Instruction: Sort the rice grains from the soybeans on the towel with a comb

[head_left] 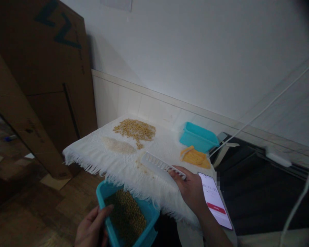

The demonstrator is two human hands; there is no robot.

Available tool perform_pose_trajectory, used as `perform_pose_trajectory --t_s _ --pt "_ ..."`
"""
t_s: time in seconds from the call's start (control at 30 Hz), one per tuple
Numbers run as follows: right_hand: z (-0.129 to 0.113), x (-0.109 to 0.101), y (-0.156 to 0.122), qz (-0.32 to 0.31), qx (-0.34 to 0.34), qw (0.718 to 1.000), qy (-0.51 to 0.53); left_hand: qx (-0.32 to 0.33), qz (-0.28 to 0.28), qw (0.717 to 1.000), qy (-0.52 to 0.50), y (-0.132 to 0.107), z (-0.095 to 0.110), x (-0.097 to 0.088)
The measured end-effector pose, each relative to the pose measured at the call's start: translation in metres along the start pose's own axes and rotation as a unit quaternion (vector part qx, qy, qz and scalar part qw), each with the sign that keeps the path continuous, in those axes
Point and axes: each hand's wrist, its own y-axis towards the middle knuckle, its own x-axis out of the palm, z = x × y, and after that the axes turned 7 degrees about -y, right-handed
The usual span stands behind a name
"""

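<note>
My left hand [94, 224] grips the left rim of a turquoise plastic basket [101, 192], thumb over the edge. The basket is just below the table's front edge and holds yellow soybeans [134, 212] beside smaller dark green beans [117, 216]. In my right hand [189, 187] is a white slotted plastic strip [154, 164], fingers closed on its right end. The strip's far end is at the white fringed cloth [167, 144], near a few scattered grains. Farther back on the cloth lie a spread of soybeans [135, 129] and a pale heap of rice-like grains [118, 145].
A second turquoise basket [198, 137] stands at the back right, with a folded yellow cloth [195, 157] before it. A phone [213, 199] lies at the right edge. A large cardboard box [54, 68] rises on the left; a white cable [262, 111] crosses the right side.
</note>
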Motion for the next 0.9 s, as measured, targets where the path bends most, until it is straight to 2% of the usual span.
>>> perform_pose_trajectory --t_s 0.17,0.33,0.57,0.9 --pt "-0.006 -0.002 -0.001 -0.007 -0.027 1.000 0.001 -0.001 -0.007 1.000 -0.027 -0.005 0.003 0.004" --pt "-0.009 -0.003 -0.001 -0.009 -0.044 0.999 -0.004 -0.005 -0.010 0.999 -0.038 0.000 0.000 -0.001" --pt "-0.009 -0.004 0.000 -0.019 -0.040 0.999 0.003 -0.002 -0.008 1.000 0.004 0.007 -0.007 -0.007" --pt "-0.006 -0.003 -0.001 -0.030 -0.017 0.999 0.007 0.006 -0.008 1.000 0.009 0.001 0.000 -0.001"
